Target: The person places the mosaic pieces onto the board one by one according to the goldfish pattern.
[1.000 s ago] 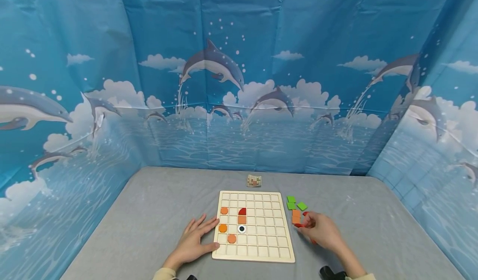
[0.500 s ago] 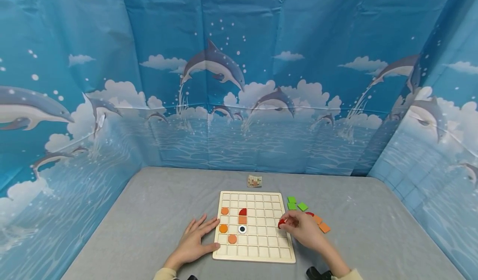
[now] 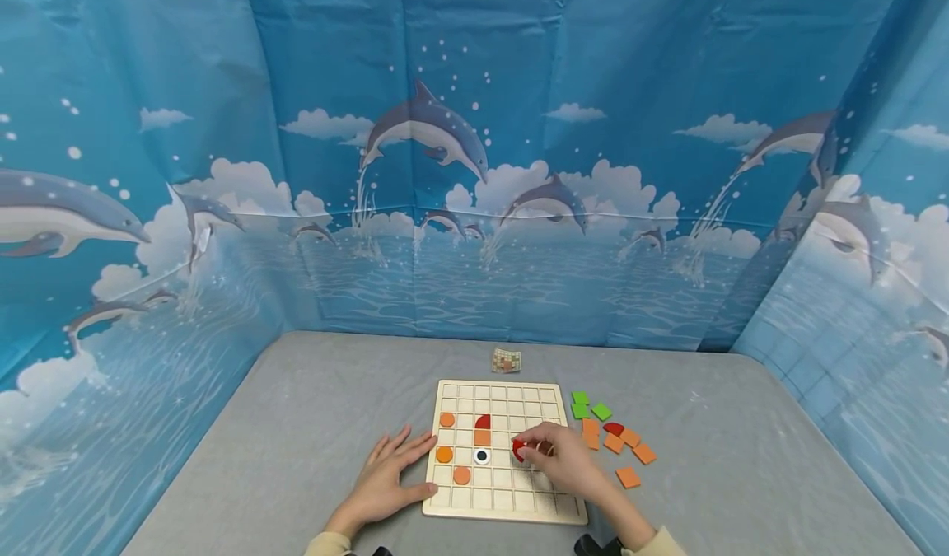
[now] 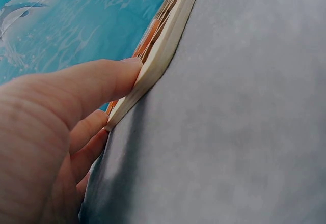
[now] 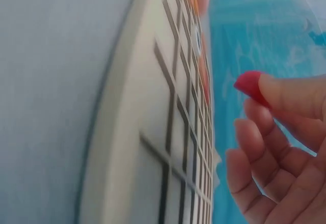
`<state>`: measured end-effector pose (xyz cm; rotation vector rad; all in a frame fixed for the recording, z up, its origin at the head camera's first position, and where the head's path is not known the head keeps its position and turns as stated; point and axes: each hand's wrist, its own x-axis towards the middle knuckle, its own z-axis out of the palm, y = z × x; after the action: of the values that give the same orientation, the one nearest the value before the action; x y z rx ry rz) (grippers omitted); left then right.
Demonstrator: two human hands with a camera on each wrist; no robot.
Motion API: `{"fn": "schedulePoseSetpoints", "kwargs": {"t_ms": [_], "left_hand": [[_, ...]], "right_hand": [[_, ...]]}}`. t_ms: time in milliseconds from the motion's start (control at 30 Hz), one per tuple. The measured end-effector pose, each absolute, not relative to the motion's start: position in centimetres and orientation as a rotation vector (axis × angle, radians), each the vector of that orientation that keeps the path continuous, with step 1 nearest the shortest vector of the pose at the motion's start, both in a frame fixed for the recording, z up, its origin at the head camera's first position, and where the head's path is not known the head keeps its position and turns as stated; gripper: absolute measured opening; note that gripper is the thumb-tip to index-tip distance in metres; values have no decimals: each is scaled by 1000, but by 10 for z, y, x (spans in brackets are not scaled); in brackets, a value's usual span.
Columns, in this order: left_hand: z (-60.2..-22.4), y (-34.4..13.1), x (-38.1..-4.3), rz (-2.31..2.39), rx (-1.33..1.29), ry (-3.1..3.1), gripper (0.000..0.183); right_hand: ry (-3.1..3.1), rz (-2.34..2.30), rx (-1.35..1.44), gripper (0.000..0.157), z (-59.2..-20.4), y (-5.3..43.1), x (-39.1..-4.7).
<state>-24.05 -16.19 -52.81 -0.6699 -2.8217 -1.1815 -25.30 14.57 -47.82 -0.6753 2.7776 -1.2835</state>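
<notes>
Between thumb and fingertips my right hand [image 3: 567, 461] pinches a red quarter-round tile [image 3: 517, 450], held above the wooden grid board [image 3: 535, 503]. The right wrist view shows this red tile [image 5: 248, 84] apart from the board's surface. My left hand [image 3: 381, 478] rests at the board's left edge, fingers spread, with the thumb [image 4: 109, 81] touching the rim. On the board lie a red quarter-round tile [image 3: 483, 422], an orange square tile [image 3: 483, 438] just below it, a white disc with a black centre [image 3: 482, 456] and several orange discs [image 3: 462, 475].
Right of the board, several orange square tiles [image 3: 628, 478], another red tile [image 3: 614, 429] and green square tiles [image 3: 601, 412] lie on the grey table [image 3: 726, 457]. A small printed grid card [image 3: 507, 361] lies behind the board. A dolphin-print curtain [image 3: 474, 276] surrounds the table.
My right hand has carried the red tile leftward from the loose pile to over the board, uncovering orange tiles on the table. My left hand has stayed at the board's edge.
</notes>
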Motion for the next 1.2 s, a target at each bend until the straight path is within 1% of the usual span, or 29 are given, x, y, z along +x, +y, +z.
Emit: {"fn": "schedulePoseSetpoints", "kwargs": {"t_ms": [200,300,567,767,1000,1200], "left_hand": [[-529,-162,-241,-1179,-677,-2815,69],[-531,-162,-241,-1176,-680,-2813,69],[-530,-162,-241,-1176,-680,-2827,69],[-529,-162,-242,-1170,-673,-2829,69],[-531,-162,-242,-1164,-659,-2844,69],[-531,-162,-242,-1167,-651,-2839,70]], "right_hand": [[2723,-1320,-683,6,-479,128,-251],[2681,-1344,-700,4,-480,122,-251],[2653,-1351,-680,8,-484,111,-252],[2662,-1342,-704,8,-488,105,-254],[2697,-1276,-670,12,-491,101,-253],[2711,-1240,-653,12,-491,99,-253]]}}
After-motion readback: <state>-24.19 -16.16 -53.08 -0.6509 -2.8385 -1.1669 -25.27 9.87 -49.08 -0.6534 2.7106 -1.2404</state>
